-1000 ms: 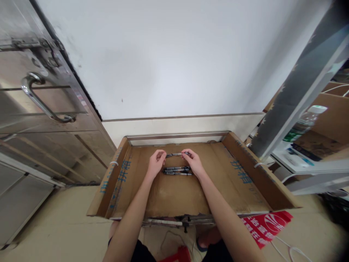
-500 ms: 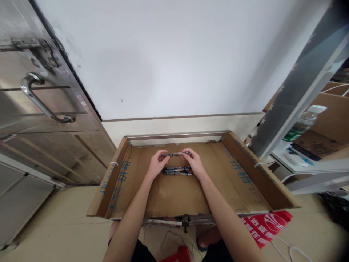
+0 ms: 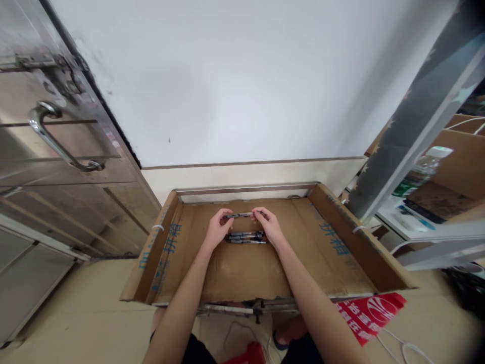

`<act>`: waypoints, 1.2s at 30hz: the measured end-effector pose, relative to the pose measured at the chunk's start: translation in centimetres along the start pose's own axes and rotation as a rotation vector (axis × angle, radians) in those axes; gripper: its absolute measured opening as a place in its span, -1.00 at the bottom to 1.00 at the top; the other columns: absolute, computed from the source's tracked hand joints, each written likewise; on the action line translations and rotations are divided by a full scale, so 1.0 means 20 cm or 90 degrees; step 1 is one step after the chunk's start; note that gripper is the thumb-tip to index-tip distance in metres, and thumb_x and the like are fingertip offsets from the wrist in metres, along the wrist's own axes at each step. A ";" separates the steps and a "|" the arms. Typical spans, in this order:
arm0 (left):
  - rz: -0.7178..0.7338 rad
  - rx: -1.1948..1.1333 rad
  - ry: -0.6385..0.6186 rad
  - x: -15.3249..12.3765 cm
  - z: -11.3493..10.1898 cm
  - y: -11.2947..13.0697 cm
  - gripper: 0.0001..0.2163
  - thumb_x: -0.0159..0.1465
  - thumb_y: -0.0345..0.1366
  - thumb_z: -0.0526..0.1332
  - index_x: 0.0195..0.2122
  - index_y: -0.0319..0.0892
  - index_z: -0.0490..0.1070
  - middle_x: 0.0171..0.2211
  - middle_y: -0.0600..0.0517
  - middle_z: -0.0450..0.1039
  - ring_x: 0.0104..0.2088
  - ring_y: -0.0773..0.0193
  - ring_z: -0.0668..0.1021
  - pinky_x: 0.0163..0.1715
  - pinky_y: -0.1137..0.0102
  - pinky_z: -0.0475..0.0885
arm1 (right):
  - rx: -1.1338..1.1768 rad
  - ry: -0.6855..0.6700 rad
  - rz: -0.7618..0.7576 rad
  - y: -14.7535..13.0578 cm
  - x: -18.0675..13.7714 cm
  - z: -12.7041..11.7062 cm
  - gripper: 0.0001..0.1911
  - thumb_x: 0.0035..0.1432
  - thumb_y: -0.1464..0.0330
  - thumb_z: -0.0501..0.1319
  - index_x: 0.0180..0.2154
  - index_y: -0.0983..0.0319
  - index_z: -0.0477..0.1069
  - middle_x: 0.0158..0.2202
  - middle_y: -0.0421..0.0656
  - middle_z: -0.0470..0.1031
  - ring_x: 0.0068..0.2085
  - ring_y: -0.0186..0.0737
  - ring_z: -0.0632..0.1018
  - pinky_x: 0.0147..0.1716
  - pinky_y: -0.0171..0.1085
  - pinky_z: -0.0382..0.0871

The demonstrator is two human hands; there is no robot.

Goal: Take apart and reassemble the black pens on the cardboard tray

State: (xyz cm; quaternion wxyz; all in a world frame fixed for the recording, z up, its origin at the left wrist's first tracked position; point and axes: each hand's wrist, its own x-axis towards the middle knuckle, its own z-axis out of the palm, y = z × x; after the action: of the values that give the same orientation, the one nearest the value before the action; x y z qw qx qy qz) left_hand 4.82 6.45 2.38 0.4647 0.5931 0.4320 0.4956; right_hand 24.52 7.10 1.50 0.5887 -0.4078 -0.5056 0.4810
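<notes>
Between both hands a dark pen (image 3: 240,215) with a clear section is held level, over the far half of the cardboard. My left hand (image 3: 220,226) pinches the pen's left end between thumb and fingers. At its right end, the fingertips of my right hand (image 3: 267,222) are closed on the same pen. Just nearer to me, several black and clear pens (image 3: 245,236) lie side by side on the cardboard, partly covered at the right by my right hand.
A cardboard lining (image 3: 246,278) with raised sides covers the surface in front of me. On the left is a metal door with a handle (image 3: 62,141). At the right, a shelf holds a plastic bottle (image 3: 422,169). A red printed sheet (image 3: 371,316) hangs below the right front edge.
Hardly anything differs. Both hands keep the pen in nearly the same place, and the pens on the cardboard have not moved.
</notes>
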 end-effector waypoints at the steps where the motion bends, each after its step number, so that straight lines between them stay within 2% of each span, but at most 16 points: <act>1: 0.000 -0.002 0.001 0.00 0.00 0.00 -0.71 0.13 -0.20 0.23 -0.16 -0.19 0.31 -0.48 0.07 0.38 -0.58 0.40 0.44 -0.71 0.57 0.28 | 0.000 -0.001 0.001 0.00 0.00 0.00 -0.72 0.00 0.11 0.28 -0.31 0.16 0.47 -0.41 -0.19 0.53 -0.39 -0.23 0.49 -0.36 -0.26 0.37; 7: -0.030 0.009 0.015 0.00 0.00 -0.01 -0.74 0.18 -0.10 0.18 -0.29 -0.22 0.35 -0.54 0.07 0.36 -0.61 0.41 0.42 -0.73 0.57 0.22 | -0.004 0.003 0.007 0.00 0.00 0.00 -0.72 0.01 0.12 0.27 -0.30 0.16 0.46 -0.42 -0.19 0.53 -0.40 -0.23 0.49 -0.37 -0.27 0.36; 11: -0.009 0.005 0.007 0.00 0.00 0.00 -0.67 0.14 -0.13 0.24 -0.13 -0.19 0.33 -0.46 0.06 0.41 -0.58 0.40 0.45 -0.68 0.56 0.27 | -0.001 0.000 0.001 0.00 0.00 -0.01 -0.73 0.03 0.13 0.26 -0.29 0.16 0.46 -0.41 -0.19 0.53 -0.39 -0.23 0.49 -0.37 -0.27 0.36; 16: -0.017 0.029 -0.003 0.00 0.00 0.00 -0.75 0.18 -0.12 0.19 -0.28 -0.23 0.37 -0.52 0.07 0.39 -0.59 0.41 0.43 -0.67 0.56 0.27 | 0.005 -0.005 -0.004 0.01 0.00 -0.01 -0.74 0.03 0.14 0.26 -0.29 0.16 0.47 -0.41 -0.19 0.53 -0.40 -0.24 0.49 -0.37 -0.28 0.36; 21: 0.012 0.019 0.010 0.00 0.00 0.00 -0.68 0.13 -0.14 0.24 -0.14 -0.19 0.35 -0.47 0.07 0.42 -0.57 0.40 0.45 -0.64 0.54 0.30 | -0.009 -0.007 -0.003 0.00 0.00 0.00 -0.73 0.03 0.12 0.26 -0.29 0.16 0.47 -0.41 -0.19 0.53 -0.39 -0.24 0.49 -0.36 -0.27 0.36; 24: 0.015 0.051 0.020 0.00 0.00 0.00 -0.76 0.17 -0.13 0.21 -0.30 -0.22 0.40 -0.56 0.09 0.37 -0.59 0.40 0.42 -0.61 0.53 0.32 | -0.018 -0.007 0.001 -0.01 0.00 0.00 -0.72 0.01 0.12 0.27 -0.30 0.16 0.48 -0.40 -0.18 0.54 -0.38 -0.22 0.50 -0.36 -0.26 0.36; 26: 0.010 0.057 0.032 0.00 -0.01 0.00 -0.75 0.20 -0.11 0.16 -0.37 -0.22 0.39 -0.60 0.10 0.34 -0.60 0.40 0.41 -0.60 0.52 0.32 | -0.015 -0.012 -0.001 -0.01 0.00 0.00 -0.73 0.02 0.13 0.27 -0.30 0.16 0.49 -0.39 -0.18 0.54 -0.38 -0.22 0.50 -0.35 -0.26 0.36; 30: 0.036 0.032 0.024 0.00 -0.01 0.01 -0.72 0.16 -0.15 0.22 -0.18 -0.20 0.38 -0.45 0.06 0.43 -0.56 0.40 0.45 -0.53 0.50 0.38 | -0.007 -0.016 -0.011 -0.01 0.00 -0.01 -0.75 0.02 0.16 0.27 -0.29 0.16 0.50 -0.39 -0.18 0.55 -0.38 -0.24 0.49 -0.35 -0.27 0.36; 32: 0.054 0.041 0.009 0.00 0.00 0.01 -0.69 0.13 -0.18 0.26 -0.14 -0.19 0.38 -0.38 0.04 0.46 -0.54 0.40 0.47 -0.48 0.48 0.41 | -0.009 -0.015 -0.009 -0.01 0.00 0.00 -0.74 0.01 0.15 0.28 -0.30 0.16 0.51 -0.38 -0.17 0.55 -0.38 -0.23 0.50 -0.34 -0.26 0.36; 36: 0.040 0.095 0.033 0.00 0.00 0.00 -0.77 0.18 -0.14 0.19 -0.34 -0.23 0.43 -0.53 0.07 0.40 -0.57 0.39 0.44 -0.50 0.48 0.38 | -0.031 -0.015 0.001 -0.01 0.00 0.00 -0.70 0.00 0.11 0.27 -0.28 0.16 0.52 -0.36 -0.15 0.56 -0.36 -0.20 0.51 -0.33 -0.23 0.38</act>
State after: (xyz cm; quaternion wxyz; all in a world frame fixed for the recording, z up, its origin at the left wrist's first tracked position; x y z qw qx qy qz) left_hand 4.78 6.40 2.46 0.3924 0.6264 0.4604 0.4916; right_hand 24.57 6.98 1.64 0.5726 -0.4167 -0.5234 0.4738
